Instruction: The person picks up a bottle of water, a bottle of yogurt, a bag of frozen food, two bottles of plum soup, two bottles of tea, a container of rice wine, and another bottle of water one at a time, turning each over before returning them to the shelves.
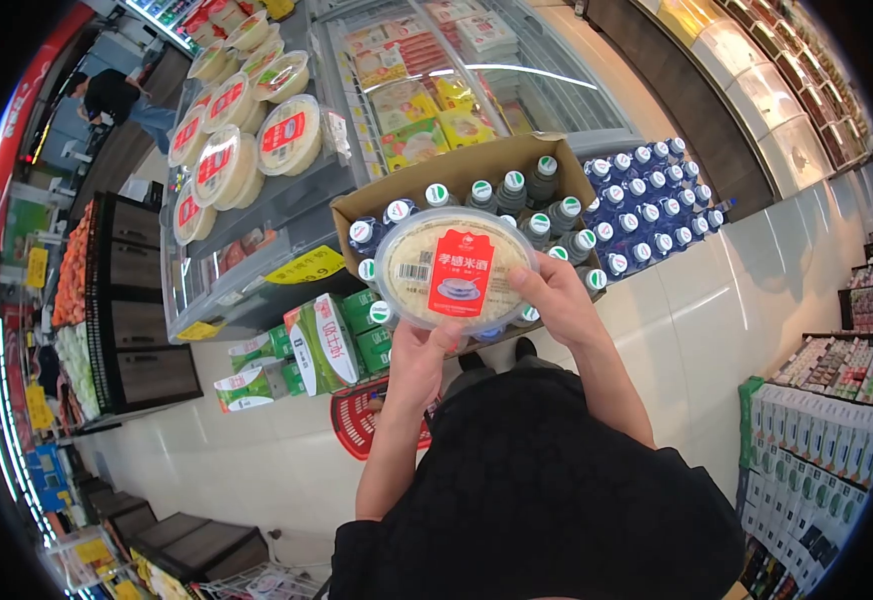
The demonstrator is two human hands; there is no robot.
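An oval clear tub (407, 255) of pale food with a red label is held up level in front of me. My left hand (421, 362) grips its lower left edge, thumb on the lid. My right hand (560, 300) grips its lower right edge, thumb over the lid. Beneath and behind the tub stands an open cardboard box (412, 172) of bottles with white and green caps. More oval tubs with the same red labels, such as one tub (290, 136), are stacked on the freezer top (302, 205) to the left.
A chest freezer (547, 85) holds packaged food. Blue bottles (647, 205) stand right of the box, green and white cartons (322, 345) left. A red basket (354, 425) sits on the floor beside me. Another person (114, 97) bends at the upper left. Shelves (817, 460) line the right.
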